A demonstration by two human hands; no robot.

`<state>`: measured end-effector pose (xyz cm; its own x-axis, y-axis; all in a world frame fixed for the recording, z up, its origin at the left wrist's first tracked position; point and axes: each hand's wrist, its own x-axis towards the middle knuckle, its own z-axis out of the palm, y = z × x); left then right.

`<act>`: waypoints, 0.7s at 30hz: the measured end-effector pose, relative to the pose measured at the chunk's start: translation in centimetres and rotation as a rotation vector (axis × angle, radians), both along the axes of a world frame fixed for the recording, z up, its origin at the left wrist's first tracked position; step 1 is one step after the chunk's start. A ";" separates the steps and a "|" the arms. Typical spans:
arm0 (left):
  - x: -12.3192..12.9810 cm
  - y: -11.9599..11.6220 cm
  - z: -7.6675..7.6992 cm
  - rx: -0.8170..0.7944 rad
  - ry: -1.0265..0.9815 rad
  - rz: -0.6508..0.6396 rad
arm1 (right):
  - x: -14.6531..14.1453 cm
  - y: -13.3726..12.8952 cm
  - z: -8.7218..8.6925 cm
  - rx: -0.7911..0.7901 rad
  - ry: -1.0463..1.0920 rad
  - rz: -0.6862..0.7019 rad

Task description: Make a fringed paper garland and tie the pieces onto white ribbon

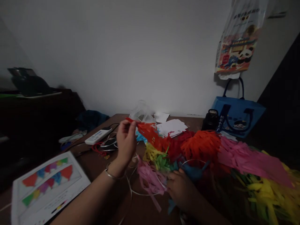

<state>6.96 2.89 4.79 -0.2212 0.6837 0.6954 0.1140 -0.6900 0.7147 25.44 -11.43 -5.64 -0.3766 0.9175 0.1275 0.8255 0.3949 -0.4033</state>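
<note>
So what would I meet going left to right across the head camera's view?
Bunting picture, white device, left hand, pale pink fringe, right hand, black bottle, blue bag.

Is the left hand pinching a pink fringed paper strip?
No, the left hand pinches the end of an orange-red fringed paper strip.

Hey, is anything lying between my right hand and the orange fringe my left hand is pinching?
Yes, green fringe lies between your right hand and the orange fringe, with yellow fringe to the green's left.
</note>
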 end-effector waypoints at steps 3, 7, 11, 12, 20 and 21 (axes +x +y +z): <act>-1.0 -2.6 2.1 0.147 -0.243 -0.088 | 0.4 0.1 -0.1 0.020 0.100 -0.021; -1.2 -6.8 2.4 -0.059 -0.225 -0.373 | 0.7 0.1 0.0 0.049 0.277 -0.070; -0.1 -10.0 -0.1 -0.747 0.066 -0.809 | 0.9 0.3 0.3 0.022 0.433 -0.141; 0.4 -10.4 -0.9 -0.862 0.130 -0.909 | 1.0 0.3 0.5 0.023 0.473 -0.172; 4.6 -11.4 -6.7 -0.998 -0.168 -0.994 | 1.5 -0.9 2.3 0.240 0.666 -0.348; 4.8 -11.3 -7.1 -0.999 -0.219 -0.995 | 1.3 -1.0 2.2 0.240 0.649 -0.311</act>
